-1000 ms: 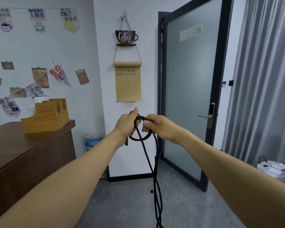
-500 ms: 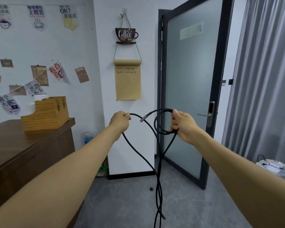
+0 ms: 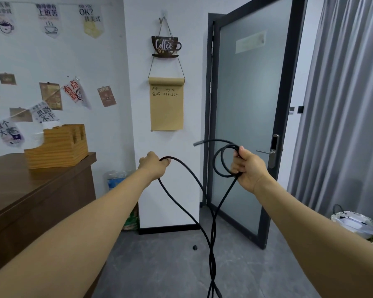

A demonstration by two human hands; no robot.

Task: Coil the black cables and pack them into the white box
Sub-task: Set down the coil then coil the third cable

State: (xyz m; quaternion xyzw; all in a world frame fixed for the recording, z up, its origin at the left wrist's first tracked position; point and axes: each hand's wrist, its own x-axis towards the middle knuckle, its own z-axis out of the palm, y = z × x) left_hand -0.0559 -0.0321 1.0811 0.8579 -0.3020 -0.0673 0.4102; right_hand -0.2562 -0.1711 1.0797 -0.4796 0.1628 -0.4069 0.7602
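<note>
Right hand (image 3: 247,168) gripping small coil of black cable (image 3: 213,211); left hand (image 3: 153,166) pinching slack strand, leftward, level with coil; remainder hanging floorward.

A wooden organizer (image 3: 56,146) is sitting on the desk (image 3: 30,190), left of the door (image 3: 250,117); a basket (image 3: 357,224) is lying right of the door.
</note>
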